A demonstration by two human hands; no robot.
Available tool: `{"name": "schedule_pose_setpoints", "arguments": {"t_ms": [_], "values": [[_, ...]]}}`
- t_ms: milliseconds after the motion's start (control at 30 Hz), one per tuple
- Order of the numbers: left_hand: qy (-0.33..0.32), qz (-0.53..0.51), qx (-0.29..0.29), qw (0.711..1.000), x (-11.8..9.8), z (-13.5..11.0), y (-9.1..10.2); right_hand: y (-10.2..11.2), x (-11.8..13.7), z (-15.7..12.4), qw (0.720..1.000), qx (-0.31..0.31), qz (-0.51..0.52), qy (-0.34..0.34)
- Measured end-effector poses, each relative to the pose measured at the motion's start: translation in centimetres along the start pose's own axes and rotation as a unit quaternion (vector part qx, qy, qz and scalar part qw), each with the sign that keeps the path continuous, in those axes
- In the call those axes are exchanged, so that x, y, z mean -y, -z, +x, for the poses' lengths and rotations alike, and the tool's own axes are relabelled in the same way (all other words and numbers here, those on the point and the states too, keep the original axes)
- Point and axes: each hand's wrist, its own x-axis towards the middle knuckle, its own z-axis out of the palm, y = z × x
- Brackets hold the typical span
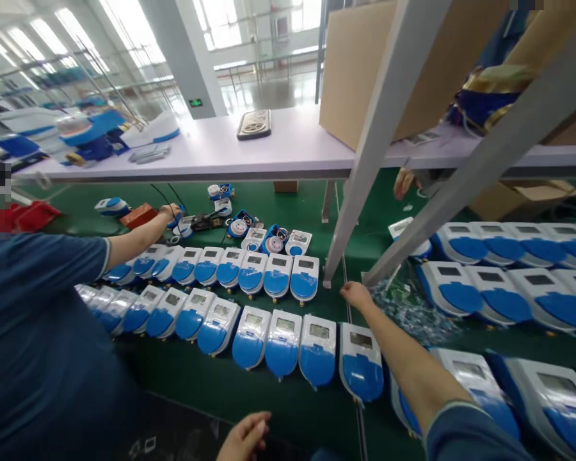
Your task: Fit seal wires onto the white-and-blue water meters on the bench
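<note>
My right hand (358, 296) reaches out over the green belt (278, 410). Its fingers are curled down beside the foot of a slanted grey strut (365, 160) and a clear bag of small parts (403, 310); what they hold, if anything, is hidden. My left hand (244, 438) rests low at the bottom edge with loosely stretched fingers and nothing in it. Two rows of white and blue meters (283, 346) lie in front of me, the nearest one (362, 365) just under my right forearm.
A co-worker in a dark blue shirt (38, 320) stands at the left, with a hand (170, 211) on loose meter parts (240, 225). Another person's hand (403, 182) shows behind the strut. More meters (504, 282) fill the right. A lilac shelf (269, 153) carries a cardboard box (360, 70).
</note>
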Motion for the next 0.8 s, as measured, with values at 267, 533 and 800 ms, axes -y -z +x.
{"name": "schedule_pose_setpoints", "arguments": {"t_ms": [267, 533, 800], "values": [[-0.205, 0.074, 0.012, 0.976, -6.4, -4.2, -7.0, 2.9, 0.5, -10.8, 0.944, 0.241, 0.217, -0.054], [-0.432, 0.198, -0.013, 0.880, -8.7, -5.4, -7.4, -2.7, -2.5, -24.0, 0.946, 0.273, 0.170, 0.040], [-0.250, 0.151, 0.178, 0.940, -8.7, -5.7, 1.1, -4.1, -5.2, -25.2, 0.943, -0.014, -0.198, 0.266]]}}
